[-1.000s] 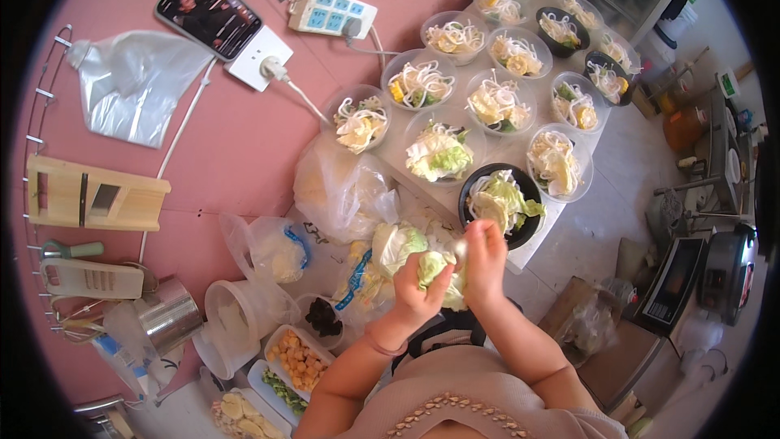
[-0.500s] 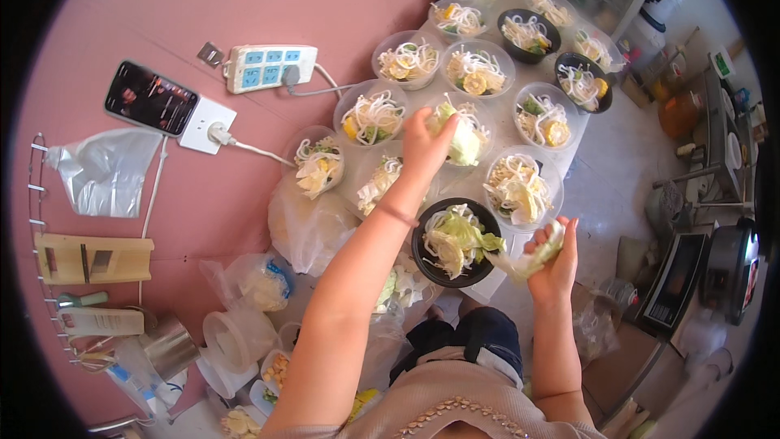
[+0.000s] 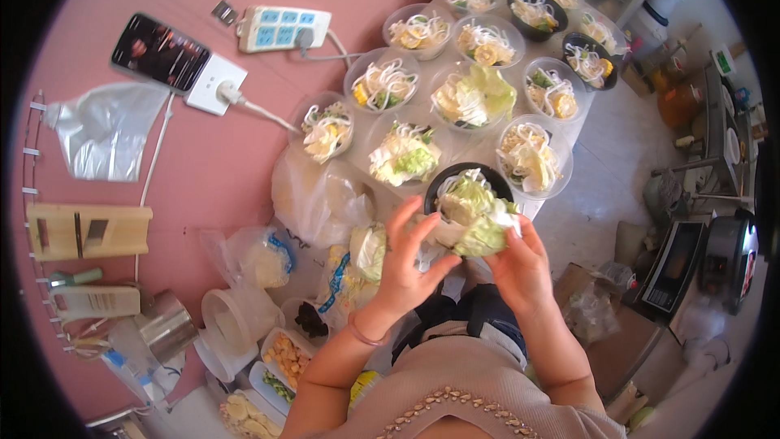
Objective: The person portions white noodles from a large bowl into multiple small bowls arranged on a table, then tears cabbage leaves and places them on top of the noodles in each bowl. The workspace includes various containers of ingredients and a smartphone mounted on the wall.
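We are holding a chunk of lettuce (image 3: pixel 479 232) between both hands, just above the near rim of the black bowl (image 3: pixel 443 183), which sits at the near edge of the table (image 3: pixel 203 171). Our right hand (image 3: pixel 520 264) is gripping the lettuce from below and the right, fingers curled around the pale green leaves. Our left hand (image 3: pixel 406 264) is touching the lettuce's left side with fingers spread; it is not closed around anything.

The black bowl is already holding lettuce. Beyond it, clear bowls (image 3: pixel 406 150) of noodles and vegetables are standing in rows running toward the far right corner, packed rim to rim, with two more black bowls (image 3: pixel 536 8) among them near the far end.

To the left of our left hand, a bag of lettuce (image 3: pixel 366 248) is lying at the near edge beside a clear bag (image 3: pixel 313 199). Farther left, a phone (image 3: pixel 158 50) is resting on the table next to a white plug (image 3: pixel 213 85), and a power strip (image 3: pixel 272 28) is lying toward the far edge. A wooden slicer (image 3: pixel 85 229) is sitting at the left edge, with tubs of food (image 3: pixel 288 358) near the near-left corner.
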Demonstrator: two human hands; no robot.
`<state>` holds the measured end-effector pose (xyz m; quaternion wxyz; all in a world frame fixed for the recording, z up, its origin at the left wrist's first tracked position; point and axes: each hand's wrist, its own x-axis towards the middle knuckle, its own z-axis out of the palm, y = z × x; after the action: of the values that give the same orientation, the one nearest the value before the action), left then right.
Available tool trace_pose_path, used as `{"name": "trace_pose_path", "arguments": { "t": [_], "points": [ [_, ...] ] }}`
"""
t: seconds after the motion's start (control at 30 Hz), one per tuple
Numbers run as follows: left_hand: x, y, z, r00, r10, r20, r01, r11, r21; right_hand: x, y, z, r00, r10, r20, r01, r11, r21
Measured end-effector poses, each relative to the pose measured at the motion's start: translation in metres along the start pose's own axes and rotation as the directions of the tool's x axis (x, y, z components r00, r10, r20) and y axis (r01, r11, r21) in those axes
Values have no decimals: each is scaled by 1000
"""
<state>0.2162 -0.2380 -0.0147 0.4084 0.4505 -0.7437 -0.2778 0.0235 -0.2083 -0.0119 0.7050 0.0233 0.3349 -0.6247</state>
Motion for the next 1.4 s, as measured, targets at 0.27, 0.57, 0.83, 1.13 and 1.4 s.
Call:
{"name": "trace_pose_path", "arguments": {
  "t": [0.27,0.57,0.83,1.13,1.4],
  "points": [
    [-156,-154,-64,701,-675,-230,710,692,134,-134,-123,-315,523,-762,-382,190,541,-819],
    [-145,-214,-35,652,-757,-45,747,631,212,-72,46,-221,970,-97,-225,-164,427,-889],
    [-136,-170,-52,783,-616,90,587,778,222,70,221,-114,953,71,295,297,-12,-955],
    [-186,-127,-65,780,-614,-119,448,681,-580,35,214,-55,904,-26,427,427,115,-897],
    [-197,-134,-52,567,-788,-241,528,572,-628,36,227,-51,948,45,315,290,285,-913]
  ]
}}
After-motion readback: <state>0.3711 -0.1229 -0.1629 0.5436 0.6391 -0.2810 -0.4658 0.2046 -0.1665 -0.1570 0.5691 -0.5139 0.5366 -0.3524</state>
